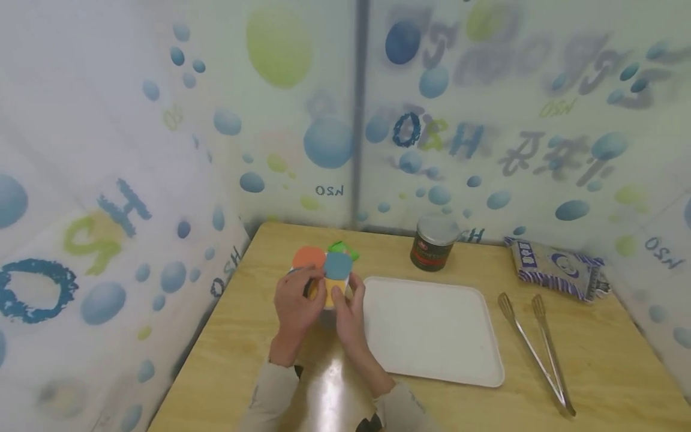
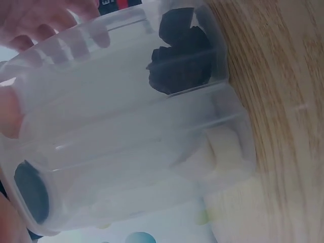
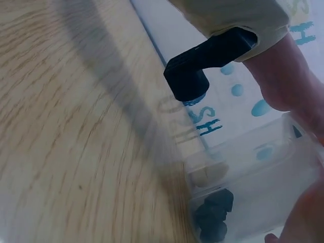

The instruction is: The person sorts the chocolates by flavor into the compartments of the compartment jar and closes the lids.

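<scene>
A clear plastic seasoning box with compartments (image 2: 126, 116) has round lids in orange (image 1: 309, 257), blue (image 1: 338, 266) and yellow (image 1: 333, 294). Dark chunks (image 2: 182, 55) lie at the bottom of one compartment, pale pieces (image 2: 223, 152) in another. My left hand (image 1: 297, 300) is over the lids, thumb and fingertips meeting at their middle and pinching a lid; the hand covers part of the top. My right hand (image 1: 352, 315) grips the box from the right, thumb on the yellow lid, with fingers round the side.
A white tray (image 1: 432, 333) lies right of the box. Behind it stands a dark can (image 1: 432, 243). Metal tongs (image 1: 540, 354) and a purple-and-white packet (image 1: 556, 267) are farther right. A small green item (image 1: 344, 249) lies behind the box. Patterned curtains (image 1: 302, 138) surround the wooden table (image 1: 227, 342).
</scene>
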`<state>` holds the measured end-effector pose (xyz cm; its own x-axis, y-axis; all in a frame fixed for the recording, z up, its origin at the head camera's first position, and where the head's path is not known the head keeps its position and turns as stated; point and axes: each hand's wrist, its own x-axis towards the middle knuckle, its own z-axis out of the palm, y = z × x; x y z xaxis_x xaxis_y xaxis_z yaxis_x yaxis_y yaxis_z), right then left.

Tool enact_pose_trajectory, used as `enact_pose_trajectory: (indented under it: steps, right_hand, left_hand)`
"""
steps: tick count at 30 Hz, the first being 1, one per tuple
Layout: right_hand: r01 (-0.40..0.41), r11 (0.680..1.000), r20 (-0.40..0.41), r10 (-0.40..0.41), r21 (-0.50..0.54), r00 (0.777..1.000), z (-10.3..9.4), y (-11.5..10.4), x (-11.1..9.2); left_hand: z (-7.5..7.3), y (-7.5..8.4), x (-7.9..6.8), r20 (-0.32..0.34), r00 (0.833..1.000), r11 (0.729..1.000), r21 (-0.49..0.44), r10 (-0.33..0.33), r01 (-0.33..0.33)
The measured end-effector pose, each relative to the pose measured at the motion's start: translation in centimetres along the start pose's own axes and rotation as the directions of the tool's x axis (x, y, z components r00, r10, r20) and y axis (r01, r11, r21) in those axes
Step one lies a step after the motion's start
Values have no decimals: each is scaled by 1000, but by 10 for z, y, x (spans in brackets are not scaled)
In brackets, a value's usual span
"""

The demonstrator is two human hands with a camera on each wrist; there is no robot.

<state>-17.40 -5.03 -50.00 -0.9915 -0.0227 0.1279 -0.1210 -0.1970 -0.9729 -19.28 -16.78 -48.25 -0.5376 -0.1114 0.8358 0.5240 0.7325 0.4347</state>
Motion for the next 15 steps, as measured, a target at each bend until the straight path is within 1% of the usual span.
enact_pose_trajectory:
  steps: [2,3,6,9,10,12,14,15]
  right_hand:
    - [-27,999,23,28,-26,999,-2,1,0]
    - [-40,998,33,42,-57,999,-3,0,0]
    - [-37,988,68,48,-153,997,-12,-4,2]
    - [-17,960,95,45,-278,994,-26,-10,4]
    - [4,948,111,33,-318,993,-32,-11,5]
    - [47,912,143,13,-407,990,-45,-12,5]
    - [109,862,176,-23,-495,984,-60,-14,5]
    - [143,827,193,-42,-544,980,-68,-15,4]
  left_hand:
    - [-2,0,-1,-2,1000,1000,0,-8,8]
    - [-3,0,-1,-2,1000,1000,-1,-14,14]
    - [-5,-1,0,2,1000,1000,-2,-11,11]
    - [-6,-1,3,14,1000,1000,-12,5,-5]
    - [-8,-1,4,25,1000,1000,-16,5,-5]
    - [-11,0,6,60,998,1000,-29,0,2]
    - [-17,4,9,132,991,999,-18,-26,28]
    - [-20,6,10,180,983,999,1,-44,44]
